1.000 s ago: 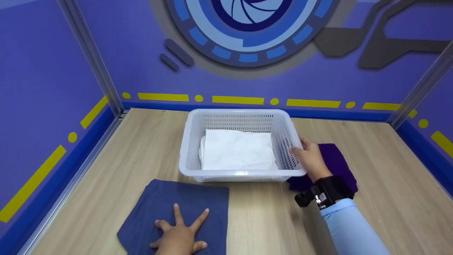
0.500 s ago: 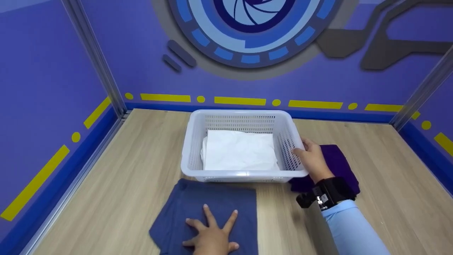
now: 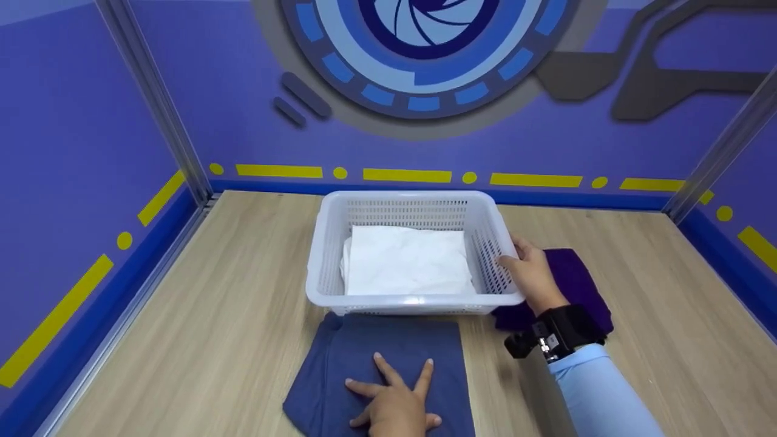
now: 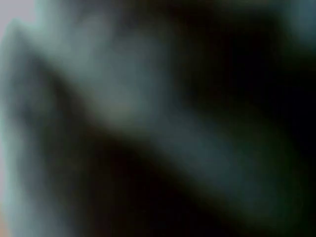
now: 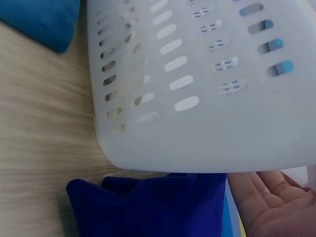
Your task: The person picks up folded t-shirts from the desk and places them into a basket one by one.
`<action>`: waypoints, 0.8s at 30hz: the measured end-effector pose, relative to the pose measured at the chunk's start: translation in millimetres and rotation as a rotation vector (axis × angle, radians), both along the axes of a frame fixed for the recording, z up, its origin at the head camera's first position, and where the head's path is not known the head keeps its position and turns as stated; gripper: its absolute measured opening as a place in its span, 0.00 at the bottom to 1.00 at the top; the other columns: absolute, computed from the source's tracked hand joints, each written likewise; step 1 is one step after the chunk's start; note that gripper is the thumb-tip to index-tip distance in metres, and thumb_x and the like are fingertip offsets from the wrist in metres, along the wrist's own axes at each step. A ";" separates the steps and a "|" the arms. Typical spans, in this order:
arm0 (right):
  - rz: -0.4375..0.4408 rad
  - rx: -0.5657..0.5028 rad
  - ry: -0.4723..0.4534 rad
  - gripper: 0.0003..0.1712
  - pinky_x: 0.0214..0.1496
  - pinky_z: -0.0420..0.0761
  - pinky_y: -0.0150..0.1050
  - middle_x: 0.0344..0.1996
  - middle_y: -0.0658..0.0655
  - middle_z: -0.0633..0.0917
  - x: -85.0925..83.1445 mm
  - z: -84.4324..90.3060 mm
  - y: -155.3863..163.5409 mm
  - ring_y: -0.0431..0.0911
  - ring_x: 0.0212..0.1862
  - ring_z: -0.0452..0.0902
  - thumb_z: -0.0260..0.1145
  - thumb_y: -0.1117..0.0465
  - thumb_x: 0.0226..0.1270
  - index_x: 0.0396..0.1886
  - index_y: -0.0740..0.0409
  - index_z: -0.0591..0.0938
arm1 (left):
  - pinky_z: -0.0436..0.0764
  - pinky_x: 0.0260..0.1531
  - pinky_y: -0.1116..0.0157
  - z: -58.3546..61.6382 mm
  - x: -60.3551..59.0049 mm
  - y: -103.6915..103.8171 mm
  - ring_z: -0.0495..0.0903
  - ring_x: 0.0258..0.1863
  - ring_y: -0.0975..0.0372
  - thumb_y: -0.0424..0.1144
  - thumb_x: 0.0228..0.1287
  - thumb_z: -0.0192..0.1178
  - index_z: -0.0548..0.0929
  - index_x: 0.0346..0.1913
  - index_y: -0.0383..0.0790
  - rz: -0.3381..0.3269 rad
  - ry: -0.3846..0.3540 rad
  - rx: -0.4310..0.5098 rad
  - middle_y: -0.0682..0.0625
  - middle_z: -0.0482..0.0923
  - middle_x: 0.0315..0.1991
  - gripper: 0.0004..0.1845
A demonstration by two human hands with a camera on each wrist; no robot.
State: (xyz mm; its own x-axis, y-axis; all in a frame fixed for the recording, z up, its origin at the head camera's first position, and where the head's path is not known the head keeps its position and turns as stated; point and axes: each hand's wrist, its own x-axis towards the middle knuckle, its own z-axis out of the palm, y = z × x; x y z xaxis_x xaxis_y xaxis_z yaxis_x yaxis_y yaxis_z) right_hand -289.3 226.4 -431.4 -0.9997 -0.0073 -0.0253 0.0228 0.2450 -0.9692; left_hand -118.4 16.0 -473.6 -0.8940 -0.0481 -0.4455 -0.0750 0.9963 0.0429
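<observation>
The tabletop [image 3: 200, 315] carries a white basket [image 3: 408, 300] at centre, holding folded white cloth [image 3: 407, 261]. My left hand [image 3: 394, 409], fingers spread flat, pins the blue cloth [image 3: 394, 346] at the basket's 6 o'clock. My right hand [image 3: 533, 273] braces its 3 o'clock wall, fingers relaxed, over the purple cloth [image 3: 576, 279].

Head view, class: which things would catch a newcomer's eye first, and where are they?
A white slotted basket sits mid-table holding a folded white cloth. The left hand presses flat on a folded navy cloth in front of it. The right hand touches the basket's right side, over a purple cloth.
</observation>
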 end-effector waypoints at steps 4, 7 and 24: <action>0.000 0.014 0.002 0.36 0.60 0.70 0.50 0.65 0.70 0.65 0.3 1.2 -0.3 0.58 0.61 0.66 0.52 0.71 0.65 0.71 0.69 0.52 | 0.74 0.22 0.35 4.0 -2.1 10.0 0.56 0.48 0.16 0.71 0.45 0.55 0.53 0.66 0.83 -0.014 0.035 -0.045 0.29 0.51 0.68 0.41; -0.001 0.024 0.009 0.36 0.60 0.70 0.50 0.64 0.70 0.66 0.5 2.4 -0.3 0.58 0.61 0.66 0.52 0.71 0.65 0.71 0.69 0.52 | 0.77 0.20 0.40 6.3 -2.7 18.8 0.62 0.46 0.18 0.73 0.45 0.53 0.53 0.67 0.83 -0.040 0.074 -0.107 0.30 0.56 0.67 0.41; 0.010 0.005 -0.030 0.36 0.63 0.66 0.51 0.66 0.68 0.64 0.9 1.9 1.4 0.57 0.64 0.63 0.52 0.70 0.66 0.72 0.67 0.51 | 0.79 0.17 0.44 4.0 -8.5 51.5 0.66 0.42 0.19 0.76 0.45 0.51 0.52 0.66 0.84 -0.084 0.064 -0.134 0.35 0.57 0.68 0.40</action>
State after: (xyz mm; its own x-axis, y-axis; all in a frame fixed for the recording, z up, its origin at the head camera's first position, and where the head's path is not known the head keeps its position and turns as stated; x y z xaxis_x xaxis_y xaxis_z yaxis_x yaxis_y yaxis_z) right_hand -288.4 227.8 -429.5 -0.9983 -0.0171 -0.0554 0.0494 0.2504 -0.9669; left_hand -126.9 67.6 -469.5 -0.9238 -0.0270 -0.3820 0.0073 0.9961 -0.0883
